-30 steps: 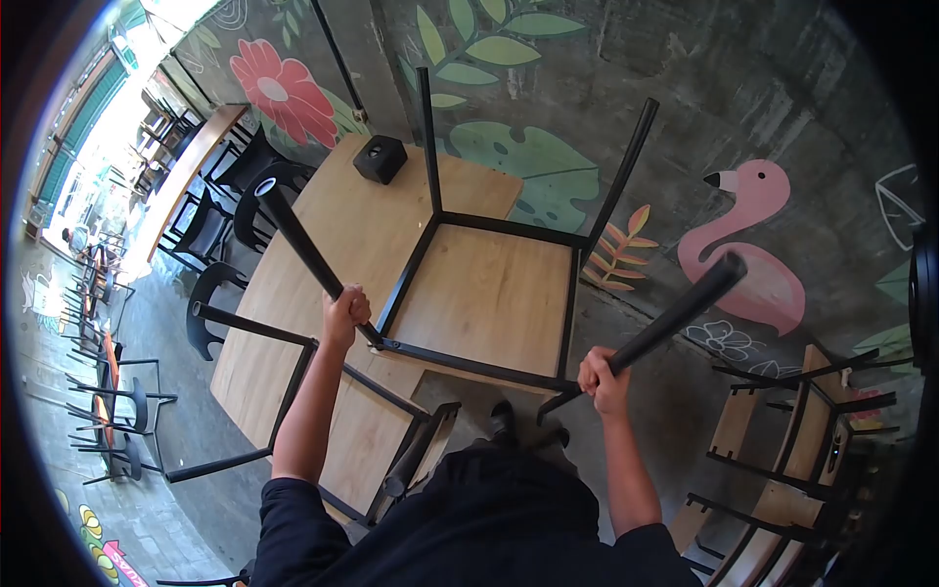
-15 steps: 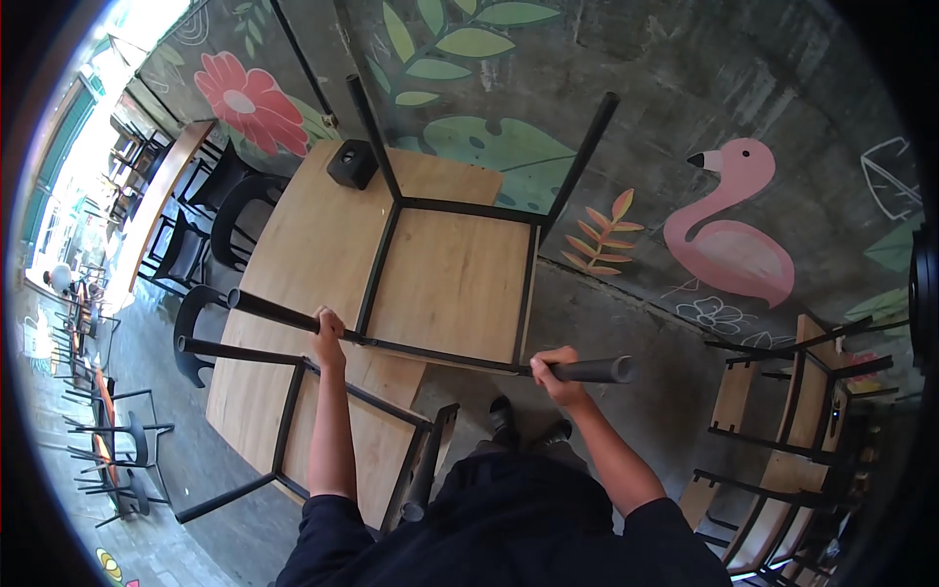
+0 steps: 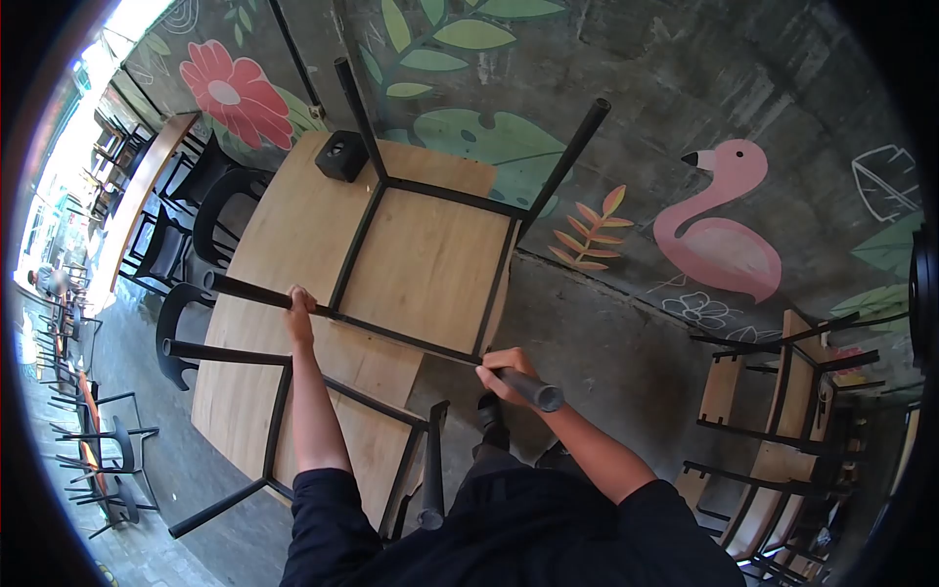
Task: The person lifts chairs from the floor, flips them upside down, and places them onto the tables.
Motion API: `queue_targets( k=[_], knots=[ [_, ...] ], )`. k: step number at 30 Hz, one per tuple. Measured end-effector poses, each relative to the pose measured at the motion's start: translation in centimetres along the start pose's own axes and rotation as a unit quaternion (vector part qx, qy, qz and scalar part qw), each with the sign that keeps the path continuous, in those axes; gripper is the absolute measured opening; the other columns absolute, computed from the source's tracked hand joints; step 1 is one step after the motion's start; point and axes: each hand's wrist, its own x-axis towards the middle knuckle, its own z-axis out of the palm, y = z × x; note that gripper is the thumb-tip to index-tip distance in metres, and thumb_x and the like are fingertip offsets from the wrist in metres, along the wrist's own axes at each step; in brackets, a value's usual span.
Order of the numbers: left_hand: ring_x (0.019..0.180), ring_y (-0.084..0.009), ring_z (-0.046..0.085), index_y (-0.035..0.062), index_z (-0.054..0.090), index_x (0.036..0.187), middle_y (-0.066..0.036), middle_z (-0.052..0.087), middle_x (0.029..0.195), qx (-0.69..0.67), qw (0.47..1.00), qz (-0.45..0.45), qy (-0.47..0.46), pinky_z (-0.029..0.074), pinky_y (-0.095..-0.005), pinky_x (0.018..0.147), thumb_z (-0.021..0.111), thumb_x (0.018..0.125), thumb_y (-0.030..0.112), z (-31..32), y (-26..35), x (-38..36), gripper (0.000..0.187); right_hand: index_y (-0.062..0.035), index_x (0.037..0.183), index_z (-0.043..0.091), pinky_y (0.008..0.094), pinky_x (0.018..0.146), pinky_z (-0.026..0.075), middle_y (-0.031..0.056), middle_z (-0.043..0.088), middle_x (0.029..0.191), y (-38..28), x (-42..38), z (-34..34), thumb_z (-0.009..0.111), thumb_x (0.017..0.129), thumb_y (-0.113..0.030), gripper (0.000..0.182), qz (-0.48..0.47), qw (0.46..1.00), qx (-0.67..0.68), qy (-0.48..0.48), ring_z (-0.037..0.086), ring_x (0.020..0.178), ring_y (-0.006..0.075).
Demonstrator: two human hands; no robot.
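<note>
An upturned chair [image 3: 421,264], with a square wooden seat and black metal legs pointing up, lies over the wooden table [image 3: 264,245]. My left hand [image 3: 301,301] is closed round its near left leg, close to the seat frame. Round the near right leg, by the frame corner, my right hand [image 3: 507,374] is wrapped. That leg's round end points toward me. A second upturned chair [image 3: 342,445] sits nearer me at lower left, its legs also up; my left forearm passes over it.
A black box [image 3: 342,157] stands at the table's far end. Black armchairs [image 3: 181,323] line the left side. More upturned chairs [image 3: 773,430] are at right. Behind the table rises a painted wall [image 3: 606,59]; concrete floor [image 3: 587,323] shows at right of the table.
The held chair has shifted left and turned slightly in view, both hands still on its legs. My right hand has moved left and its leg now points more toward me.
</note>
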Motion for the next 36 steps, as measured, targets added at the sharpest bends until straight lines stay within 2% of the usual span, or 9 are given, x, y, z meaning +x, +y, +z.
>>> queue_targets(
  k=[5, 7, 8, 12, 15, 20, 25, 28, 36],
  knots=[
    [0.078, -0.0132, 0.051, 0.0038, 0.053, 0.083, -0.002, 0.051, 0.079, 0.103, 0.988, -0.034, 0.109, 0.043, -0.0274, 0.074, 0.055, 0.094, 0.012, -0.2, -0.6, 1.2, 0.014, -0.0004, 0.079, 0.063, 0.0344, 0.071, 0.046, 0.0095, 0.058, 0.074, -0.9, 0.4, 1.2, 0.065, 0.091, -0.014, 0.018, 0.01, 1.0, 0.009, -0.004, 0.058, 0.073, 0.0231],
    [0.096, -0.0151, 0.055, -0.0006, 0.051, 0.118, -0.005, 0.056, 0.103, 0.114, 0.981, -0.023, 0.154, 0.044, -0.0277, 0.085, 0.064, 0.09, 0.012, 0.5, 0.4, 0.1, 0.033, -0.0017, 0.088, 0.064, 0.0354, 0.078, 0.047, 0.0095, 0.061, 0.082, -1.5, 0.1, 1.1, 0.066, 0.09, -0.015, 0.014, -0.005, 0.999, -0.02, 0.024, 0.06, 0.083, 0.0239],
    [0.099, -0.0153, 0.055, -0.0007, 0.048, 0.126, -0.005, 0.056, 0.108, 0.063, 0.984, -0.005, 0.168, 0.044, -0.0278, 0.088, 0.065, 0.09, 0.011, 1.0, 0.7, -0.7, 0.041, -0.0067, 0.121, 0.06, 0.0396, 0.093, 0.045, 0.0122, 0.061, 0.106, -0.6, -0.6, 0.6, 0.071, 0.088, -0.019, 0.037, 0.03, 0.998, -0.059, -0.01, 0.058, 0.103, 0.0281],
    [0.108, -0.0164, 0.054, 0.001, 0.035, 0.144, -0.008, 0.052, 0.125, -0.05, 0.985, 0.034, 0.161, 0.043, -0.0297, 0.095, 0.058, 0.093, 0.009, 2.7, 8.3, -4.9, 0.056, -0.0137, 0.155, 0.025, 0.0444, 0.107, 0.038, 0.0175, 0.045, 0.137, -0.4, -4.8, -0.7, 0.075, 0.084, -0.024, 0.088, 0.083, 0.981, -0.177, -0.014, 0.046, 0.124, 0.0353],
    [0.111, -0.0175, 0.052, 0.0036, 0.043, 0.14, -0.009, 0.05, 0.131, -0.05, 0.966, 0.15, 0.205, 0.043, -0.0307, 0.097, 0.056, 0.094, 0.009, 4.5, 16.2, -8.4, 0.049, -0.0129, 0.154, 0.027, 0.044, 0.107, 0.038, 0.0183, 0.045, 0.138, -0.9, -8.9, -2.8, 0.075, 0.083, -0.023, 0.086, 0.122, 0.986, -0.111, 0.01, 0.045, 0.127, 0.0343],
    [0.116, -0.0224, 0.053, 0.0013, 0.049, 0.133, -0.011, 0.054, 0.126, -0.139, 0.942, 0.294, 0.082, 0.042, -0.0379, 0.1, 0.055, 0.095, 0.015, 5.8, 29.9, -16.6, 0.041, -0.006, 0.128, 0.059, 0.0322, 0.089, 0.049, 0.0103, 0.061, 0.119, -12.8, -16.4, -9.3, 0.066, 0.086, -0.008, 0.042, 0.006, 0.984, -0.076, 0.162, 0.06, 0.106, 0.0213],
    [0.124, -0.0323, 0.045, 0.0031, 0.051, 0.132, -0.016, 0.051, 0.131, -0.338, 0.809, 0.387, -0.286, 0.035, -0.0471, 0.105, 0.054, 0.094, 0.024, 6.2, 41.2, -29.6, 0.044, 0.0035, 0.091, 0.065, 0.0335, 0.073, 0.051, 0.0138, 0.066, 0.083, -32.6, -27.5, -15.4, 0.054, 0.088, -0.014, 0.021, -0.261, 0.862, -0.219, 0.376, 0.064, 0.079, 0.0242],
    [0.129, -0.0352, 0.041, 0.0043, 0.051, 0.133, -0.018, 0.05, 0.133, -0.366, 0.7, 0.384, -0.478, 0.033, -0.0497, 0.107, 0.054, 0.093, 0.028, 9.0, 47.0, -38.6, 0.047, 0.0024, 0.088, 0.061, 0.0359, 0.071, 0.05, 0.0146, 0.065, 0.083, -39.5, -34.2, -17.4, 0.052, 0.088, -0.02, 0.025, -0.485, 0.768, -0.204, 0.365, 0.061, 0.076, 0.0255],
    [0.128, -0.0351, 0.041, 0.0074, 0.052, 0.134, -0.017, 0.049, 0.134, -0.321, 0.673, 0.34, -0.574, 0.031, -0.052, 0.108, 0.052, 0.093, 0.033, 9.5, 55.5, -51.1, 0.048, 0.0027, 0.092, 0.06, 0.0362, 0.073, 0.05, 0.0145, 0.065, 0.086, -48.0, -45.5, -17.0, 0.053, 0.089, -0.023, 0.027, -0.456, 0.789, -0.3, 0.282, 0.061, 0.079, 0.0252]
  ],
)
